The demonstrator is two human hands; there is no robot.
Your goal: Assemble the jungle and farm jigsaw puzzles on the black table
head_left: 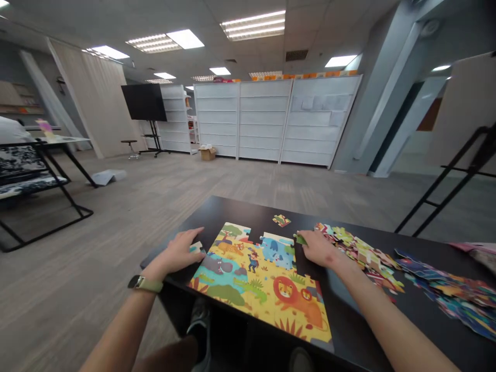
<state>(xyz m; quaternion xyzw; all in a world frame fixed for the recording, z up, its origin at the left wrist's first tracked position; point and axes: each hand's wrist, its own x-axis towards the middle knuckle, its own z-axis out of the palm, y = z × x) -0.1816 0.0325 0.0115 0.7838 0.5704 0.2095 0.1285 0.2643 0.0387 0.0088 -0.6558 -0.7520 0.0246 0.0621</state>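
Colourful flat animal jigsaw [267,284] on smooth black bench [228,207], left hand [175,255] at its ten o'clock, grip apart around small pale piece [196,247], right hand [318,249] at two o'clock, touching small green piece [300,239], whether clamped I cannot tell.

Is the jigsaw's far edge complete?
No, dark tabletop shows through a gap in the jigsaw, between the tree and the elephant.
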